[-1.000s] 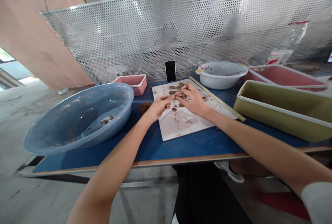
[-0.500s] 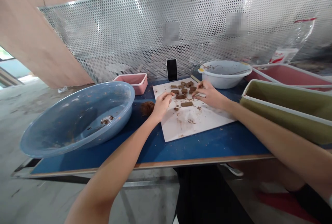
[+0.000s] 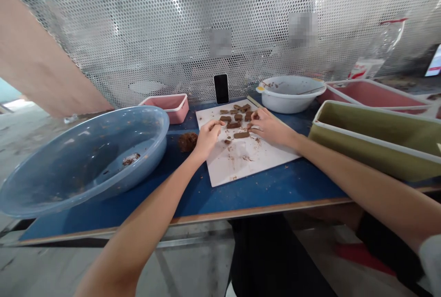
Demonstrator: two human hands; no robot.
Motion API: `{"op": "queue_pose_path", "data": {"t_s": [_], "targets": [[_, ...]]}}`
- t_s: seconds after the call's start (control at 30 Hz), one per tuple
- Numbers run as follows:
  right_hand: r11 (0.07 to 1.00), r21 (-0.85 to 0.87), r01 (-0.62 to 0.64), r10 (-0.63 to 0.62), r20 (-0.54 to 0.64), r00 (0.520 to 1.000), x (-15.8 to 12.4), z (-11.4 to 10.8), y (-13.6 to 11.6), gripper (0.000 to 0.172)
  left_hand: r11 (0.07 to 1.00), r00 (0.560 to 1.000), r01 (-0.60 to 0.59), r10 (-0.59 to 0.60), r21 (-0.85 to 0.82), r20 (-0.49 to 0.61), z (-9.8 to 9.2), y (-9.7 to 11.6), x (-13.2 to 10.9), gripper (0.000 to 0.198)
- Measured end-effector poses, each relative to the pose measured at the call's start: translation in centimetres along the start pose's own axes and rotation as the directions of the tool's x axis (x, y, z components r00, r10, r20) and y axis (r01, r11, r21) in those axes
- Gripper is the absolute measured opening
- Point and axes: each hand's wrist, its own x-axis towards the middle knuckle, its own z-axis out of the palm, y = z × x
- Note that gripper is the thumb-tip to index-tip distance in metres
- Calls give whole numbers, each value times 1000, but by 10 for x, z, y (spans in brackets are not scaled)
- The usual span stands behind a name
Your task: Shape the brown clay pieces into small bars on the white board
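Drawn apart since the earliest frame, where their fingertips are seen brought together, the left hand and the right hand are now held separately, on either side of a cluster of brown pieces. The fingers of both are bent. Nothing can be made out in the left hand, whose fingertips are brought close to the cluster's left side; whether a piece is pinched or merely touched by the right cannot be told, the contact being hidden.

The pieces are laid on the far half of a white board, mostly flat and in loose rows, probably so that they can be told apart and reached from both sides. Crumbs are scattered toward the board's near edge. Just off its left edge, a brown lump is set on the desk, presumably within easy reach of the left hand.

Room for moving seems widest toward the desk's near edge, where a strip of blue surface is crossed by the forearms. Sideways, movement is bounded by a large blue basin at the left edge and a green trough toward the right. Near the far edge, a phone is stood upright, perhaps for viewing, between a small pink tub and a white basin.
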Motion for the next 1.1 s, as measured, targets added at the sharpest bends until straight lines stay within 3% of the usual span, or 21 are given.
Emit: {"op": "queue_pose_path", "data": {"t_s": [0.6,1.1], "targets": [[997,-69,17,-18,-10,1000,-2,11,2,21,999,1000,15,-15,34,-6,0,1,0,9],[987,-151,-53,64,67,996,-3,0,-11,28,995,999,30,-32,91,14,-2,4,0,16]]}}
